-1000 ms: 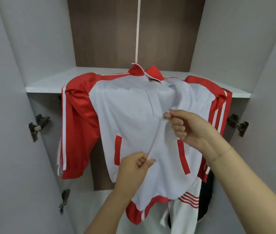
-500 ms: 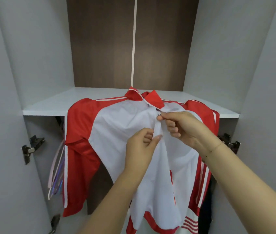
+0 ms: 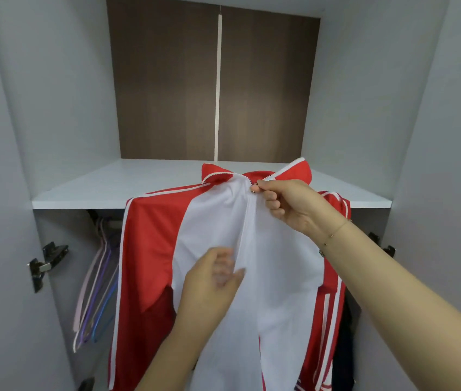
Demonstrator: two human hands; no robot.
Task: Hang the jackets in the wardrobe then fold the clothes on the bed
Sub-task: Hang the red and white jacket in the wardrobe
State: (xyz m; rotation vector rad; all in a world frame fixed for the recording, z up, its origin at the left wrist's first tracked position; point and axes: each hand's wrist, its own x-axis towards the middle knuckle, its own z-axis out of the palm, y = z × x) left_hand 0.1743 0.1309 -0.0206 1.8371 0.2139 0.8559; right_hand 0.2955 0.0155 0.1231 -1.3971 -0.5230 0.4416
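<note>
Pastel hangers bunched at left, metal door hinge on left panel, dark garment at right

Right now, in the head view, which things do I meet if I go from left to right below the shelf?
Door hinge → empty hangers → red sleeve of the jacket → left hand on the white front → right hand pinching the zipper pull → second hinge.

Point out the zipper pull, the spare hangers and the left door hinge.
zipper pull point(image 3: 258, 184): head view, on the metal slider at the collar, pinched by the right hand point(image 3: 294, 206).
spare hangers point(image 3: 98, 289): head view, on the pastel arms left of the jacket point(image 3: 212, 221).
left door hinge point(image 3: 44, 263): head view, on its dark metal body.
</note>
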